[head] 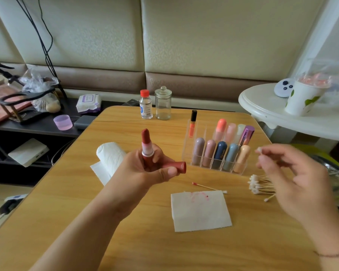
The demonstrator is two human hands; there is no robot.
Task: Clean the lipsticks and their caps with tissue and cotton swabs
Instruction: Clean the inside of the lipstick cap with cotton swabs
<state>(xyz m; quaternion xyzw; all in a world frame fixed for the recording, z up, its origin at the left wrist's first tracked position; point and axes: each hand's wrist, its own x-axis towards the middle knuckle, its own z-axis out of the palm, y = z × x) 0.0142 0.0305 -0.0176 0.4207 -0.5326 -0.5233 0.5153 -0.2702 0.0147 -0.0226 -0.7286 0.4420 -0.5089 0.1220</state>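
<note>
Left grip clasps a lipstick and its cap; right pinches a swab.

Left hand (145, 171) holds the glossy red lipstick (147, 147) upright mid-tabletop, cylindrical cap (175, 166) under the thumb. Raised, blurred right hand (290, 173) pinches a cotton swab (259, 150) over the right edge, above the stained, flat tissue (201, 211).

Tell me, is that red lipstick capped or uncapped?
Uncapped. The red lipstick stands upright in the left hand with its bullet bare, while the same hand also holds its cap sideways beside the tube.

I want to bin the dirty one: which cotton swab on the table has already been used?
The single cotton swab lying alone just above the stained tissue: one tip is red. The swabs in the pile to its right all show white tips.
</note>
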